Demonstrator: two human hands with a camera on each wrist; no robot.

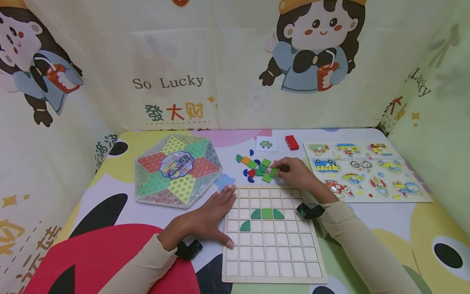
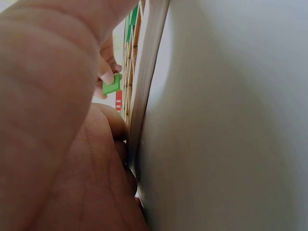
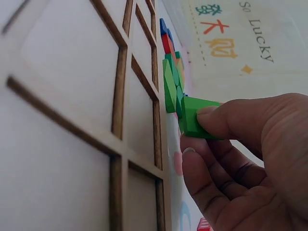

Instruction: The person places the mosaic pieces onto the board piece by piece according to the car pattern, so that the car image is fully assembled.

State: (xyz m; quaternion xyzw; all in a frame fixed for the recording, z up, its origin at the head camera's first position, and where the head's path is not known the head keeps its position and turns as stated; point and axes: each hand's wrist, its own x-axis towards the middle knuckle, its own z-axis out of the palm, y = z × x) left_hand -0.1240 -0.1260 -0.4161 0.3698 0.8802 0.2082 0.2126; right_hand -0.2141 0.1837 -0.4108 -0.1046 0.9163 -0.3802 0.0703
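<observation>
My right hand point(image 1: 291, 170) pinches a light green square tile point(image 3: 195, 115) between thumb and fingers, beside the loose pile of colored tiles point(image 1: 258, 172). In the left wrist view the same tile shows beyond the board's edge. A wooden grid board point(image 1: 275, 261) lies in front of me. On it sit a green square point(image 1: 267, 213) with a dark green quarter-circle at each side, and another quarter-circle point(image 1: 245, 226) one row lower on the left. My left hand point(image 1: 207, 218) rests at the board's left edge, fingers extended and thumb over the frame.
A hexagonal Chinese checkers set point(image 1: 147, 192) lies to the left. Behind the pile are a small pattern card point(image 1: 265, 143) and a red block point(image 1: 291, 142). A vehicle picture puzzle board point(image 1: 371, 196) lies at the right. Printed cloth hangs behind the table.
</observation>
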